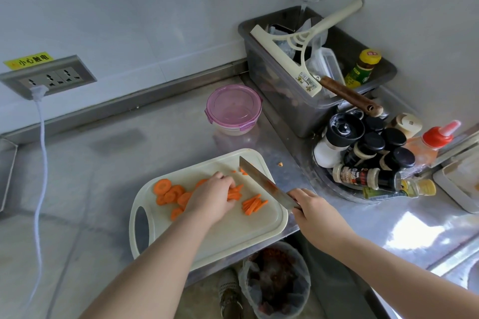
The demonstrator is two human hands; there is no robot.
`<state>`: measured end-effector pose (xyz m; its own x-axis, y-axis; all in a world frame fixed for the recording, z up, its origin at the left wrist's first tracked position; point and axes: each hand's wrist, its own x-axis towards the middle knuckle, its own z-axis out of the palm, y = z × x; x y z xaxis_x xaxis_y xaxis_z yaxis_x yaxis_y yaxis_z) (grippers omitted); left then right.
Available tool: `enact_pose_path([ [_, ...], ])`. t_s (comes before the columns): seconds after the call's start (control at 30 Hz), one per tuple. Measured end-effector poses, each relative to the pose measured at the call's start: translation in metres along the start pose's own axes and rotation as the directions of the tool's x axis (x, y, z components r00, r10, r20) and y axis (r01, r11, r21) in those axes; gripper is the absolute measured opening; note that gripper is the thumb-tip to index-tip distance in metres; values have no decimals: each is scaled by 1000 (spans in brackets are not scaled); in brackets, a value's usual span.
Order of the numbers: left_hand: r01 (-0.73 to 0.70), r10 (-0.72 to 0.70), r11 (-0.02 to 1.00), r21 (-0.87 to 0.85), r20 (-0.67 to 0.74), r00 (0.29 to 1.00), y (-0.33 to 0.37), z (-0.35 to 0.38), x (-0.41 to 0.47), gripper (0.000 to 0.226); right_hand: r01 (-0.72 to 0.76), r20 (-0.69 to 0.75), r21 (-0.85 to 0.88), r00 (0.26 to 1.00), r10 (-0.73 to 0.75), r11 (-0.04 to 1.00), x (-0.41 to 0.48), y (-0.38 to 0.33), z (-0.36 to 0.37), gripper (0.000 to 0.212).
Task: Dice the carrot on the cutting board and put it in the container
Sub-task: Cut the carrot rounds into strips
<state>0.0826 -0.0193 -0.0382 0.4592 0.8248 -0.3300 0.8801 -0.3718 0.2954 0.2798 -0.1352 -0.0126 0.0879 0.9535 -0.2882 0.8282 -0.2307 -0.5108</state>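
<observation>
A white cutting board (233,235) lies on the steel counter. Round carrot slices (166,190) sit on its left half and thin carrot sticks (253,204) lie to the right. My left hand (212,198) curls over a stack of carrot slices (234,193) and holds them down. My right hand (309,211) grips the handle of a kitchen knife (261,184), whose blade is angled up just right of the left hand's fingers. A round container with a pink lid (233,109) stands beyond the board, closed.
A grey bin (285,101) with a squeegee and bottles stands at the back right. A rack of spice jars (368,155) sits right of the board. A wall socket with a white cable (41,163) is at left. A bin (274,280) stands below the counter edge.
</observation>
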Motion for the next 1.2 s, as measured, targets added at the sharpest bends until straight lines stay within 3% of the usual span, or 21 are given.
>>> enact_pose_path([
  [0.43, 36, -17, 973, -227, 84, 996, 28, 8, 9, 27, -50, 24, 12, 998, 50, 999, -4, 6, 2, 26],
  [0.5, 37, -17, 978, -204, 101, 995, 29, 8, 2, 40, -53, 20, 13, 998, 53, 999, -5, 6, 3, 26],
  [0.57, 12, -4, 998, -70, 118, 993, 33, 9, -5, 59, -59, 16, 8, 998, 59, 998, -7, 6, 3, 28],
  [0.67, -14, 9, 998, 66, 79, 997, 39, 14, -11, 65, -79, 7, -10, 997, 80, 997, -11, 8, 4, 30],
  [0.83, 30, -30, 1000, -1, 55, 998, 41, 17, -11, 58, -124, -17, -35, 992, 124, 992, -17, 13, 6, 34],
  [1.2, 143, -144, 985, -98, 1, 990, 42, 23, -23, 55, -76, 14, -102, 997, 78, 992, -24, 2, 16, 35],
])
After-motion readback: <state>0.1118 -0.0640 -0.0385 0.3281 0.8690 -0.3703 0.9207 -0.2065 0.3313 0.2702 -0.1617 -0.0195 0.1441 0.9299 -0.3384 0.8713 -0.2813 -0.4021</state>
